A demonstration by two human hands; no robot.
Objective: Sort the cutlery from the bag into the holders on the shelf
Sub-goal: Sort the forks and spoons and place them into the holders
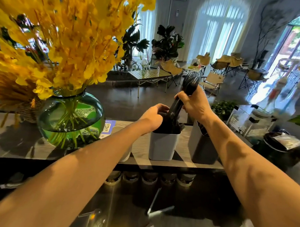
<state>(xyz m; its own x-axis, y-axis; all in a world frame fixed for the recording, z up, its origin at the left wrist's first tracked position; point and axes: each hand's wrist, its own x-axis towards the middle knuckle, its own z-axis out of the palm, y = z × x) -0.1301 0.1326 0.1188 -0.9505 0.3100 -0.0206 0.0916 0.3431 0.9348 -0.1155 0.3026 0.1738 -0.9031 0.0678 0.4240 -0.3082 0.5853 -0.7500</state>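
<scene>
Shelf (140, 149) of grey wood carries holders (162, 145), green vase (68, 120); chairs (212, 82) behind.

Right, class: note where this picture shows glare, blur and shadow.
Head view: the tall arched windows glare white; the bunch of black plastic cutlery in the right hand is motion-blurred; the round green glass vase shadows the grey wooden shelf.

Two holders (162, 145) (201, 147) side by side on shelf (142, 149), vase (70, 118) left

black cutlery (188, 86), upright, above grey holder (162, 145)
</scene>
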